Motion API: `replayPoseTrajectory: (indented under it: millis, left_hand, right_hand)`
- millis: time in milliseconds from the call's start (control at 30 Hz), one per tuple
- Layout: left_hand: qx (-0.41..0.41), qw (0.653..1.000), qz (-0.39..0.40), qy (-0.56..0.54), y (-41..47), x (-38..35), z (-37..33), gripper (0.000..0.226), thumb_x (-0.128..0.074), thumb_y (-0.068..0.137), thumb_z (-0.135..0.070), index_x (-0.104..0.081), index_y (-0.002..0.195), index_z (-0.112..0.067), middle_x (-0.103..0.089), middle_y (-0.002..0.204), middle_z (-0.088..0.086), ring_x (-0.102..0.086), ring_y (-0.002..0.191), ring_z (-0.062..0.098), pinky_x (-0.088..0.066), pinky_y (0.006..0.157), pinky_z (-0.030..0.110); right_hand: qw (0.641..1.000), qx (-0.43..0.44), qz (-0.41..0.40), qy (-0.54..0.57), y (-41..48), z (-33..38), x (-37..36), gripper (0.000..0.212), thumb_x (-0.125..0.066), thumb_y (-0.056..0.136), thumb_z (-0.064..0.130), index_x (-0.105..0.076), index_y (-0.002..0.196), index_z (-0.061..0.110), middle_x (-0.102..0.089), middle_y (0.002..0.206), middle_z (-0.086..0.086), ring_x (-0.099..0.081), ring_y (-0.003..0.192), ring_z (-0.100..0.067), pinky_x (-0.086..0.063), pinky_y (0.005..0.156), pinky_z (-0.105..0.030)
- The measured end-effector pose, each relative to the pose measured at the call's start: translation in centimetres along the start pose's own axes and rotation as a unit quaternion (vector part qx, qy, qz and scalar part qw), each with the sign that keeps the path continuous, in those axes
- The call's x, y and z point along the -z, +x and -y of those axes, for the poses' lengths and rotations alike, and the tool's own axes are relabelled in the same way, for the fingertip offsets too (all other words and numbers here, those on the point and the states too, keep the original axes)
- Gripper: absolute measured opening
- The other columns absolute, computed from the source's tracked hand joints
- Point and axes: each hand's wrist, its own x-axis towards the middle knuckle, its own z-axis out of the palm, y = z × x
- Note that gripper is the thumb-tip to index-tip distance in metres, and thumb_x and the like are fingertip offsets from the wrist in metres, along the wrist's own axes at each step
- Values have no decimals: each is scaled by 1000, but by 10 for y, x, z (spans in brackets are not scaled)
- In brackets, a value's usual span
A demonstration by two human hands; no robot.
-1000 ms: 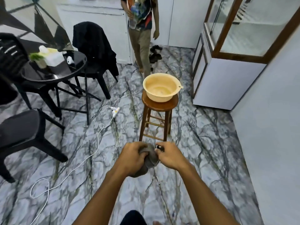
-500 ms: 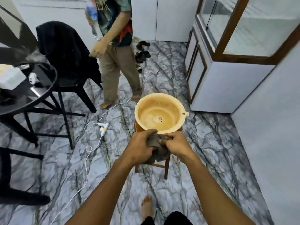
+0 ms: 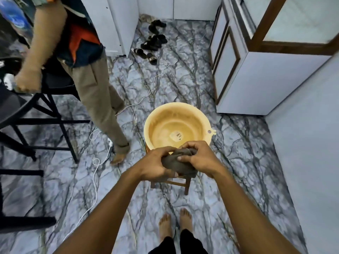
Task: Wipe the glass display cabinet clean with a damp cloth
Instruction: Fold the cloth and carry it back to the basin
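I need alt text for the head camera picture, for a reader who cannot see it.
Both hands, left and right, grip a bunched grey cloth over the near rim of a yellow basin on a wooden stool. A second person stands at left; the glass cabinet is at upper right.

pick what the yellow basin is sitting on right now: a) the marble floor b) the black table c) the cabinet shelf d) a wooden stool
d: the yellow basin rests on a wooden stool, whose brown legs and rung show below the two hands bunching the grey cloth at the basin's near rim.
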Motion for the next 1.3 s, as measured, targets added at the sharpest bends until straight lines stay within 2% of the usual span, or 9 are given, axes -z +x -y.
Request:
replayPoseTrajectory:
  millis: [67,167,267,567,700,900,1067,1133,1300]
  left_hand:
    - [29,1000,0,-9,7,5,2,49,-72,69,-31,-73,117,-23,-72,107,-3,-65,94,10,-54,78,29]
    - [49,998,-26,36,13,7,8,15,-71,71,-19,-72,83,-27,-70,83,-3,-61,77,11,-54,74,40]
    - [56,996,-41,59,16,11,14,25,-78,81,-8,-65,74,-28,-64,73,-9,-57,67,3,-50,66,33]
    - [51,985,-141,87,43,23,4,33,-67,85,4,-73,107,-20,-71,96,-3,-66,91,17,-55,69,27]
    - [75,977,-147,132,61,6,13,42,-63,84,3,-69,121,-17,-69,115,10,-64,105,31,-58,84,41]
    - [97,967,-126,201,64,-1,30,49,-65,87,-5,-65,135,-15,-61,137,13,-51,132,34,-49,104,50]
    - [32,962,-116,244,50,-6,28,45,-72,72,-28,-78,115,-17,-74,114,7,-58,121,27,-49,103,42]
    - [16,950,-106,294,49,-10,27,46,-66,67,-38,-81,108,-22,-77,108,1,-59,119,22,-37,110,41]
    - [16,945,-76,317,51,-16,29,36,-66,73,-26,-80,106,-26,-77,103,-4,-62,111,22,-34,107,39]
  right_hand:
    - [1000,5,5,-20,3,-4,7,13,-85,85,5,-77,92,12,-77,93,-3,-70,93,-17,-60,84,-38]
    - [1000,-12,-15,-21,8,-12,13,11,-86,85,8,-81,90,17,-78,91,2,-72,93,-14,-61,87,-39]
    - [999,-29,-18,-12,10,-17,16,11,-84,87,7,-83,91,17,-79,91,4,-73,95,-16,-62,90,-42]
    - [986,-13,-93,-135,28,-20,23,10,-78,91,10,-77,97,18,-71,94,-1,-64,88,-17,-50,68,-26]
    - [957,-1,-108,-270,39,-26,13,24,-68,89,9,-79,106,22,-72,110,-11,-67,100,-33,-59,85,-39]
    - [937,20,-92,-338,37,-33,6,43,-69,92,16,-70,134,20,-64,134,-9,-49,130,-29,-45,111,-41]
    - [941,54,-35,-334,29,-27,2,43,-80,85,27,-74,128,19,-60,126,-9,-52,125,-27,-46,113,-39]
    - [931,49,-8,-361,27,-23,-1,45,-80,85,29,-74,128,22,-55,124,-11,-56,118,-30,-49,109,-37]
    - [908,61,-4,-414,27,-24,-11,38,-76,91,29,-73,128,24,-64,120,-9,-48,123,-26,-40,110,-41]
